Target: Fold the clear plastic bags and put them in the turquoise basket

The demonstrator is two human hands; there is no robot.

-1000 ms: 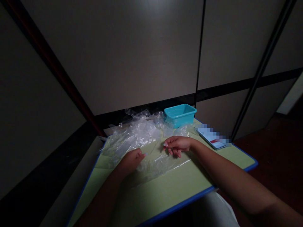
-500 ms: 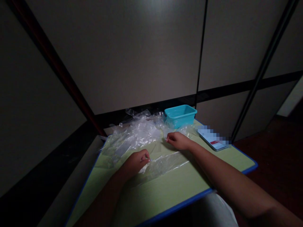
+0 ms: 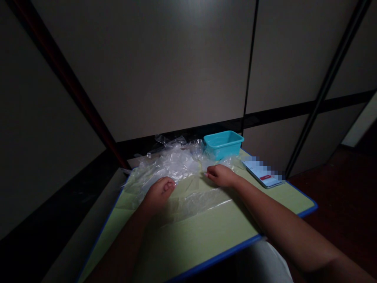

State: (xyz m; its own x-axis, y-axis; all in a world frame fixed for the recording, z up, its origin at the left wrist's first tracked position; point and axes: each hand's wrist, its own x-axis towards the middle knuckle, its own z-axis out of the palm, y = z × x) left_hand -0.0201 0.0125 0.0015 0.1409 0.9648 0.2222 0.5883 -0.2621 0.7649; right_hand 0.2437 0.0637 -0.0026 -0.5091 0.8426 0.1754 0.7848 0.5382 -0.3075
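Observation:
A heap of crumpled clear plastic lies at the back of the pale green table. Just in front of the heap is my left hand, its fingers curled together; what they hold, if anything, is too small to tell. My right hand is pinched near the heap's right side, by the edge of some thin clear film, and I cannot make out what is in its fingertips. A flat strip of clear plastic lies across the table in front of both hands.
Behind my right hand stands a turquoise plastic basket. A phone with a lit, partly blurred screen lies near the table's right edge. Large panelled doors rise directly behind the table.
My left hand has moved left and slightly up, away from the clear strip's near part. My right hand has stayed almost where it was.

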